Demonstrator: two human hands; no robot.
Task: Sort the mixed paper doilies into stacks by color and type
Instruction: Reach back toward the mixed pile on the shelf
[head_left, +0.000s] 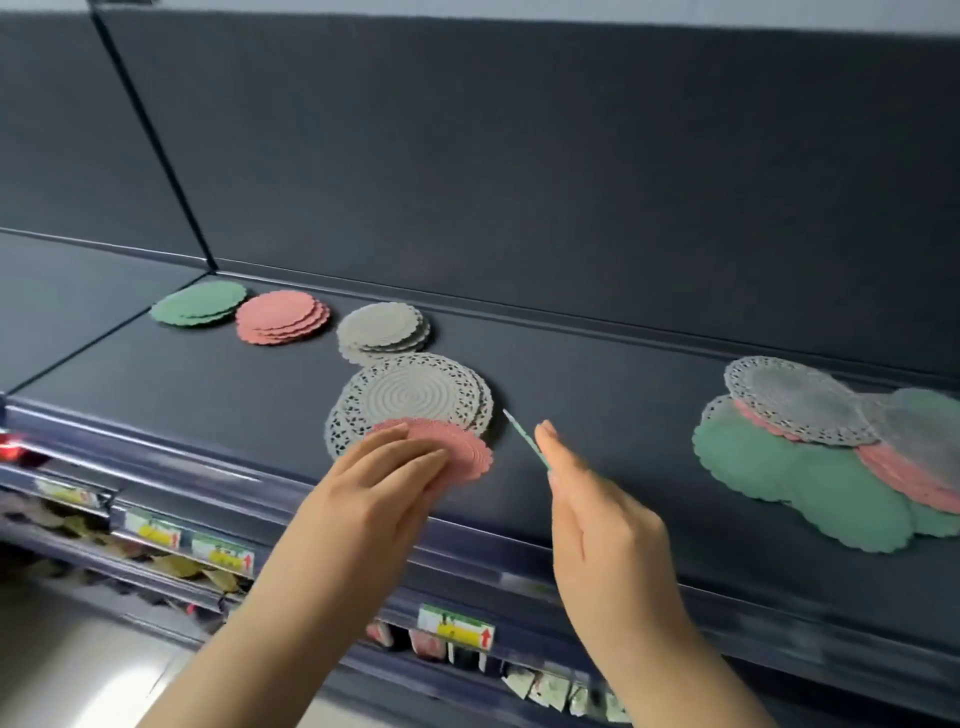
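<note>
A pink doily (457, 453) is covered along its left part by the straight, close-set fingers (410, 457) of the left hand (371, 486). The thumb is hidden, so a pinch cannot be confirmed. This doily overlaps the near edge of a white lace stack (415, 397).

Just right of it, a green doily (523, 437) is seen edge-on, tilted, and is pinched between thumb and fingertips of the right hand (597, 512).

Everything is set on a dark shelf (597, 374) with a raised back panel behind it. Bare shelf is left between the hands and a mixed pile (810, 457) of green, pink and lace doilies at far right.

Behind the lace stack, a row is formed by a grey stack (382, 330), a pink stack (280, 317) and a green stack (200, 304). Price tags (457, 626) are fixed along the rail below the shelf's front edge.
</note>
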